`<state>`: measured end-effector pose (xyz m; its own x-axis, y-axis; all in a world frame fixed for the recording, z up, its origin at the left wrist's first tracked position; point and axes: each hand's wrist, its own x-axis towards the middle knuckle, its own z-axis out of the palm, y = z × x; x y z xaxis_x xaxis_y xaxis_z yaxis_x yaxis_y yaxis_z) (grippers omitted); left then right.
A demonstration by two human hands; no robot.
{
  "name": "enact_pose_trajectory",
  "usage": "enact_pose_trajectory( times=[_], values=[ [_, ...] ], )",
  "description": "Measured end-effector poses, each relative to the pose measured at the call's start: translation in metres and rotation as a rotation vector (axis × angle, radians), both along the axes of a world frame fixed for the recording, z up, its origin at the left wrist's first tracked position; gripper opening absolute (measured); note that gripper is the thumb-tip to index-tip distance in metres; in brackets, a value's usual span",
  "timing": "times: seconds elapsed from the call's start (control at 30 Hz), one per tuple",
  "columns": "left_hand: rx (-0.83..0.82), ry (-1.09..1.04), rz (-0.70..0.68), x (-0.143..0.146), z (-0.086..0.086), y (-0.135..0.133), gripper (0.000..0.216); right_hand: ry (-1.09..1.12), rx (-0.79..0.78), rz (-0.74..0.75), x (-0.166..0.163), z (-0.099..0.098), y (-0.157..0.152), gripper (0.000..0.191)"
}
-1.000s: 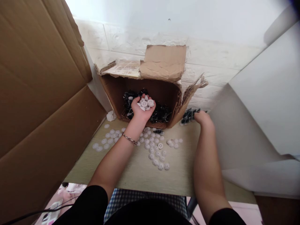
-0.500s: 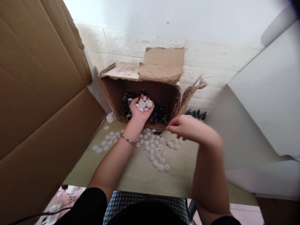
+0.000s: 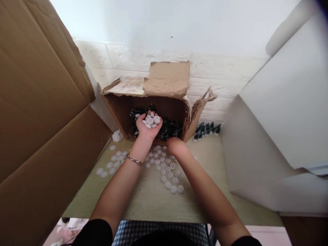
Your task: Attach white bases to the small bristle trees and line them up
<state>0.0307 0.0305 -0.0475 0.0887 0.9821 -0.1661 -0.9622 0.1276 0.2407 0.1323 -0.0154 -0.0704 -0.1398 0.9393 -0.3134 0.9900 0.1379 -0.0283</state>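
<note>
My left hand (image 3: 148, 131) is cupped palm up at the mouth of the cardboard box (image 3: 156, 90), holding a heap of small white round bases (image 3: 150, 120). Dark green miniature trees (image 3: 169, 130) with whitish tips lie inside the box, behind and beside that hand. My right hand (image 3: 176, 147) is bent down at the box's lower front edge; its fingers are hidden behind the back of the hand. Many more white discs (image 3: 163, 164) are spread over the greenish table (image 3: 143, 201), below and between my forearms.
Outside the box to the right stand several small trees (image 3: 207, 130) in rows. A tall cardboard panel (image 3: 43, 102) rises on the left, a white panel (image 3: 279, 99) on the right. A torn box flap (image 3: 201, 109) sticks out. Crumpled white material (image 3: 117, 136) lies left of the box.
My right hand has moved left and inward to the box's front edge, from over the table on the right. My left hand still holds the white bases. The view has shifted slightly.
</note>
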Motion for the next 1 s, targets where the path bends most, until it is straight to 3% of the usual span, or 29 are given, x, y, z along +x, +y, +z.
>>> enact_pose_trajectory(
  times=[0.37, 0.6, 0.83, 1.0],
  values=[
    [0.001, -0.006, 0.001, -0.001, 0.001, 0.0, 0.014, -0.016, 0.041, -0.019, -0.002, -0.011, -0.001, 0.034],
    [0.011, -0.004, -0.005, -0.001, 0.001, 0.0, 0.014, 0.008, 0.054, 0.056, 0.008, -0.009, 0.004, 0.032],
    [0.022, 0.0, -0.004, -0.001, -0.002, 0.0, 0.013, 0.151, 0.158, 0.227, 0.02, 0.018, -0.001, 0.026],
    [0.031, -0.002, 0.003, 0.0, -0.004, 0.001, 0.013, 0.496, 0.394, 0.288, 0.029, 0.042, -0.017, 0.02]
  ],
)
